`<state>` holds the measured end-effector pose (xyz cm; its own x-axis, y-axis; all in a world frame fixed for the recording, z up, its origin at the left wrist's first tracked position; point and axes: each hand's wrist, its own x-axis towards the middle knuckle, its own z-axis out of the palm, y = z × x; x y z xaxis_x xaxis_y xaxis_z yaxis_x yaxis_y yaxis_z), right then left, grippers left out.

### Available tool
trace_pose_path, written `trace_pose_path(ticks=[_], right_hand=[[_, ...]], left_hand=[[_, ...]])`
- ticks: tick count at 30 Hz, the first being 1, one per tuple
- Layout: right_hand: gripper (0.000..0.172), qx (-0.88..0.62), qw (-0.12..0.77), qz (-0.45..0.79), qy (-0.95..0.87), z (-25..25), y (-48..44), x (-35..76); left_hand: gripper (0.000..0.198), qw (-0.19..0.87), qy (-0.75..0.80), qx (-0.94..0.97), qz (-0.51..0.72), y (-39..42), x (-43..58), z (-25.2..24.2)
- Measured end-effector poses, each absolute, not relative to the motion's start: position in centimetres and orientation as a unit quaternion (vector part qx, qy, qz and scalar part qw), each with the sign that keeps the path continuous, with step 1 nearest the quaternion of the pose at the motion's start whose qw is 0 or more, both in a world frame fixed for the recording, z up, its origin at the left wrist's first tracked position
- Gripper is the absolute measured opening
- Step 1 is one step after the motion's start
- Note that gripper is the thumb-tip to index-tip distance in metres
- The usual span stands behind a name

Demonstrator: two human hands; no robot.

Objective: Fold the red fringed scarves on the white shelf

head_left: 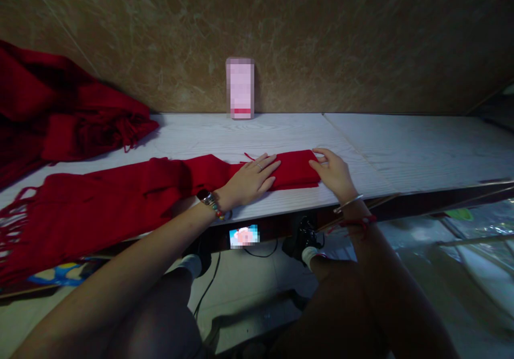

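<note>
A long red scarf point(120, 190) lies across the white wood-grain ledge, its fringed end hanging over the front edge at the left. Toward the right it is folded into a narrow, flat strip. My left hand point(252, 180) rests flat on this strip, fingers stretched out and slightly spread, with a ring on one finger. At the strip's right end, my right hand point(335, 174) has thumb and fingers on the edge near the far corner. What lies under my left palm is hidden.
More red fringed cloth point(80, 113) is heaped at the back left. A pink, blurred-out box-like item point(241, 89) stands against the brown marbled wall point(361, 43). Below the ledge point(401, 145) are a lit screen point(244, 236), a black cable point(208, 289), and clear plastic wrapping point(482, 225) at right.
</note>
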<state>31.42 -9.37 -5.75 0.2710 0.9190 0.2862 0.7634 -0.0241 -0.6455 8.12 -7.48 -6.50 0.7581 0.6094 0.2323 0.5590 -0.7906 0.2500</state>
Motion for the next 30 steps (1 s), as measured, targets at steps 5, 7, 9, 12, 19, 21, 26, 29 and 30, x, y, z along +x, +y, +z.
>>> trace_pose_path(ticks=[5,7,9,12,19,21,26,29,30], right_hand=[[0.031,-0.735,0.279,0.008,-0.618,-4.8,-10.1,30.6],[0.037,-0.733,0.276,-0.036,-0.621,-4.5,-10.4,30.0],[0.041,-0.714,0.289,-0.063,-0.635,-4.3,-10.6,29.4],[0.041,-0.671,0.291,-0.062,-0.68,-4.6,-10.3,28.6],[0.042,-0.647,0.22,-0.003,-0.73,-6.0,-9.0,29.3],[0.043,-0.648,0.222,0.002,-0.728,-6.1,-9.0,29.8],[0.044,-0.67,0.223,-0.002,-0.708,-5.8,-9.3,30.9],[0.045,-0.689,0.222,-0.035,-0.689,-5.4,-9.9,31.3],[0.045,-0.695,0.229,-0.055,-0.679,-5.2,-10.1,31.4]], left_hand=[[0.054,0.081,0.316,0.935,0.143,-7.6,8.2,-6.4],[0.054,0.081,0.319,0.934,0.14,-7.6,8.3,-6.3],[0.054,0.08,0.319,0.933,0.142,-7.6,8.2,-6.3],[0.053,0.076,0.317,0.933,0.152,-7.6,8.2,-6.4],[0.052,0.07,0.317,0.933,0.152,-7.5,8.2,-6.7],[0.052,0.069,0.318,0.934,0.149,-7.5,8.2,-6.7],[0.052,0.072,0.326,0.932,0.141,-7.6,8.3,-6.5],[0.053,0.074,0.328,0.931,0.139,-7.6,8.4,-6.4],[0.053,0.074,0.328,0.931,0.139,-7.6,8.4,-6.4]])
